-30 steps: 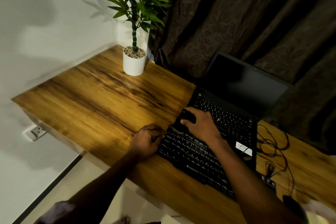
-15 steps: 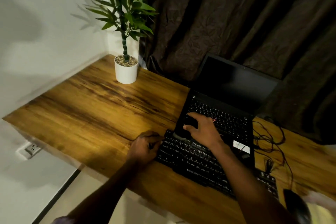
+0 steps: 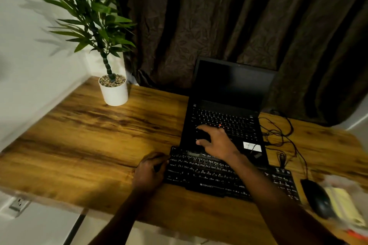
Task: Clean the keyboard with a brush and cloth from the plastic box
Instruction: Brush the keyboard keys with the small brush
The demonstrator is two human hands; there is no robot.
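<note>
A dark curtain (image 3: 219,16) hung behind the wooden worktop (image 3: 89,135). An open black laptop (image 3: 229,89) stood at the rear, and the black keyboard (image 3: 209,175) lay in front of it, its far edge against the laptop's front edge. A potted plant (image 3: 114,93) stood at the far left corner. At the right edge lay a blurred box (image 3: 346,205) with yellow contents, a mouse (image 3: 316,199) just beside it. The left hand (image 3: 149,171) met the keyboard's left end, fingers curled; a firm clasp could not be confirmed. The right hand (image 3: 217,143), forearm crossing the keyboard, rested on the laptop, fingers spread and relaxed.
</note>
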